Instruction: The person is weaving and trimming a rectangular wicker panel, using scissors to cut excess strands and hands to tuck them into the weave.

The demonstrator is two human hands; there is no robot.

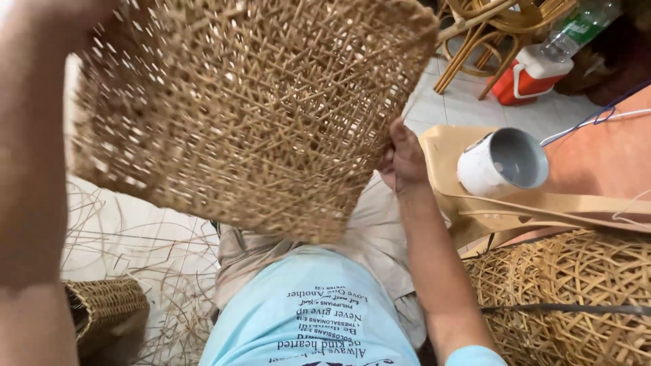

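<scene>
- While the light blue shirt (312,318) fills six o'clock, the right hand (405,159) rises at three o'clock of centre, fingers curled shut on the lower right edge of the woven basket (251,108).
- At nine o'clock the left arm (30,169) runs up the frame edge; the left hand is blurred at eleven o'clock against the basket's top corner, its hold impossible to tell.
- Finished woven baskets (576,291) sit at four o'clock, a smaller one (105,305) at eight.
- A white cup (502,163) lies tipped on a tan plastic chair (447,146) at three o'clock.
- Loose strands (156,257) litter the floor at seven o'clock.
- A red cooler (532,74) and rattan chair legs (475,41) stand at one o'clock.
</scene>
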